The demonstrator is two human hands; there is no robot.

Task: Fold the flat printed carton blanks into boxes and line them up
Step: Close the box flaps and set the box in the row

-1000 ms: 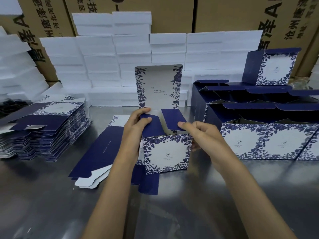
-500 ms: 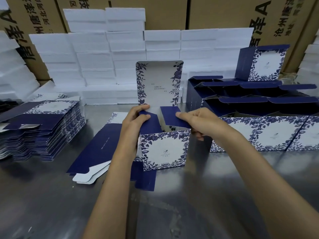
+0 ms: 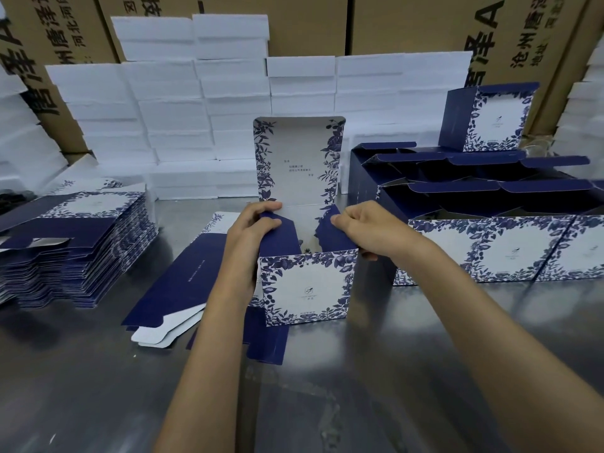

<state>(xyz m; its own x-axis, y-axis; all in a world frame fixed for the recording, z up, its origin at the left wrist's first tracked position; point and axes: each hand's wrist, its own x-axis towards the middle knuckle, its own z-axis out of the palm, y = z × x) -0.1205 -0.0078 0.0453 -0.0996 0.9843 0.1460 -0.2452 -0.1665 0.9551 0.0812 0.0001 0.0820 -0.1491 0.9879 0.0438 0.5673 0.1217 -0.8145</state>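
Observation:
A half-formed blue-and-white floral carton (image 3: 305,289) stands upright mid-table, its tall lid flap (image 3: 299,161) pointing up. My left hand (image 3: 253,230) grips the carton's left navy side flap. My right hand (image 3: 366,228) pinches the right navy side flap, bent inward over the open top. To the right, several finished open boxes (image 3: 490,250) stand in rows, with one closed box (image 3: 490,117) on top at the back. A flat blank (image 3: 176,282) lies under and left of the carton. A thick stack of flat blanks (image 3: 81,243) sits at far left.
The steel table (image 3: 359,371) stretches toward me. White foam blocks (image 3: 196,103) are piled along the back, in front of brown shipping cartons (image 3: 408,24). More foam stands at both side edges.
Both hands have stayed on the side flaps and folded them further inward. The view has moved closer to the carton.

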